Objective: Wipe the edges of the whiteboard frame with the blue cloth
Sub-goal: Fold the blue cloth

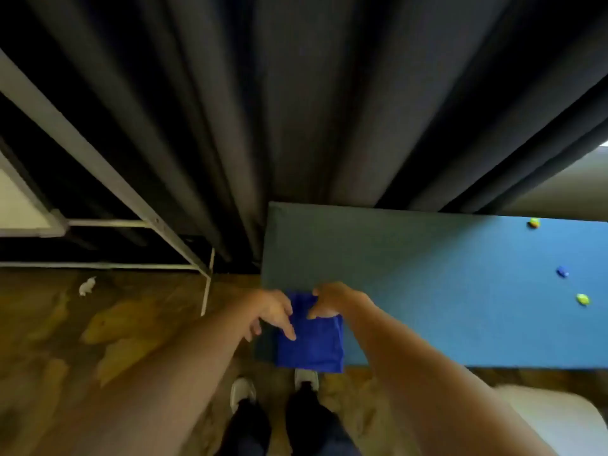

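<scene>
Blue cloth (311, 340) lies folded on the near left corner of a blue table (427, 291), just below frame centre, its near edge hanging slightly over the table's front edge.

Left hand (273, 311) at the cloth's 10 o'clock corner: fingers spread and pointing down-right, fingertips resting on the cloth's left side. Open, not clamped on anything I can make out.

Right hand (332, 301) at the cloth's 12 o'clock edge: fingers curled, thumb and fingers drawn together on the cloth's far edge. Looks like a pinch on the fabric, though motion blur softens the detail.

Both forearms bare, reaching in from 7 and 5 o'clock.

Whiteboard (19, 205) at 9 o'clock of frame, only its corner showing, white surface with a grey frame. It sits on a metal stand (108, 179) whose bars run diagonally down to the floor. Well apart from the cloth.

Dark curtain (296, 110) fills the upper half, hanging behind table and stand.

On the table toward 3 o'clock, three small items: a yellow-green one (534, 222), a blue one (562, 272), another yellow-green (583, 299). Too small to identify.

Floor (65, 340) brown, mottled. White scrap (87, 286) on it near 9 o'clock. Two white shoes (242, 391) at 6 o'clock, below the cloth.
</scene>
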Available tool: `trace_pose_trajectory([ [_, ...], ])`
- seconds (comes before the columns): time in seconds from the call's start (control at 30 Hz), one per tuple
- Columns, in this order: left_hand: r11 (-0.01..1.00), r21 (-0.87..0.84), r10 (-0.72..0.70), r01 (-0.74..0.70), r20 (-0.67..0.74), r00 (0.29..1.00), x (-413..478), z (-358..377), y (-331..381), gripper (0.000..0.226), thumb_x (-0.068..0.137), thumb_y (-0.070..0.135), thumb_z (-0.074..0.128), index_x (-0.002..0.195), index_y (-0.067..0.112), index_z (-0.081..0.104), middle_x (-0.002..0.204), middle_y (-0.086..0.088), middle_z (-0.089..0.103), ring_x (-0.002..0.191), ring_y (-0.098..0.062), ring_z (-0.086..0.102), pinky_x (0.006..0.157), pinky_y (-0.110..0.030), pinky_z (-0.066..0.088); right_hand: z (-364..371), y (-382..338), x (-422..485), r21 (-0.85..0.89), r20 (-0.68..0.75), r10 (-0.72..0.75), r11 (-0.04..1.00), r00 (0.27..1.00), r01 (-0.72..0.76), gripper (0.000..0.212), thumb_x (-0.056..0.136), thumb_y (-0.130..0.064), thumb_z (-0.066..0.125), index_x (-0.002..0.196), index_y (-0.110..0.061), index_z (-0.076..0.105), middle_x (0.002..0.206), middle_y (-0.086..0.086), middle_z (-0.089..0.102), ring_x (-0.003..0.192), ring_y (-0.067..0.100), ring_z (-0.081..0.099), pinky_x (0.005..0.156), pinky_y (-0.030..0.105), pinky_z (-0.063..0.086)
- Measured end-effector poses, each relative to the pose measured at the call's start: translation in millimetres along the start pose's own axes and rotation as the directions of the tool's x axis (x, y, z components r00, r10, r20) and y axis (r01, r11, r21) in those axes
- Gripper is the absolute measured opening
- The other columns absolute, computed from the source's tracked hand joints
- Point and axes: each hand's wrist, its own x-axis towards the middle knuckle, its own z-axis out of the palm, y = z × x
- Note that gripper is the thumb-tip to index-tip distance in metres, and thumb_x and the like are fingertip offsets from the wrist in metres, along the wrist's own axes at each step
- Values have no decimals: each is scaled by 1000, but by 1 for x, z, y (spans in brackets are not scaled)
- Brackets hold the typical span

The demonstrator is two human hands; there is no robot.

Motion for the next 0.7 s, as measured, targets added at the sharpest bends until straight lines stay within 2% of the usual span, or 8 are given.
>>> trace_pose_trajectory([
  [0.1,985,-165,22,-46,-148,989,27,28,-2,59,85,33,71,137,26,44,145,-6,42,110,-28,52,71,-37,50,33,8,12,72,-95,58,996,994,-51,52,90,-32,63,138,-22,48,153,10,29,130,40,40,98,46,48],
  [0.17,962,-242,14,-123,-409,912,43,50,0,39,88,26,68,120,19,47,136,-10,47,101,-24,52,71,-33,47,52,11,15,211,-221,106,976,969,-58,50,90,-19,62,135,-29,45,155,10,15,134,45,26,95,52,50],
  [0.23,929,-347,-98,-130,-569,817,57,66,3,42,87,23,70,118,16,42,132,-14,48,105,-30,57,80,-35,50,64,14,23,304,-314,168,950,935,-68,51,88,-11,61,130,-33,43,151,9,15,131,46,24,89,53,51],
  [0.3,862,-492,-225,-124,-589,776,63,74,4,57,84,21,74,128,10,38,134,-17,49,114,-35,58,84,-35,50,73,15,25,452,-357,248,890,901,-66,60,86,-8,63,135,-32,37,146,10,20,122,43,34,77,44,50],
  [0.4,565,-815,-320,-126,-358,877,65,73,10,45,84,17,74,122,3,54,127,-20,60,111,-37,60,89,-37,53,70,23,22,793,-191,382,603,904,-88,59,83,-5,66,136,-16,41,136,14,45,104,37,59,75,43,56],
  [0.5,273,-946,-172,-175,-227,959,45,55,11,18,88,18,69,101,6,65,117,-19,67,103,-35,64,92,-49,54,49,31,10,961,12,224,266,974,-73,51,78,-7,79,125,-7,58,116,16,69,102,32,68,80,44,59],
  [0.6,4,-933,-93,-361,-360,928,6,16,0,19,92,14,62,108,4,64,120,-19,67,107,-35,65,92,-47,52,8,14,-13,996,-69,10,51,998,68,27,84,-4,73,110,-10,68,107,12,75,94,29,73,74,45,61],
  [0.7,-130,-819,-99,-559,-550,829,-37,-36,-17,26,98,9,51,123,3,56,128,-22,62,116,-37,60,95,-48,50,-52,-24,-35,976,-218,-96,-34,971,216,29,88,-5,69,110,-22,60,92,8,75,71,20,73,59,40,62],
])
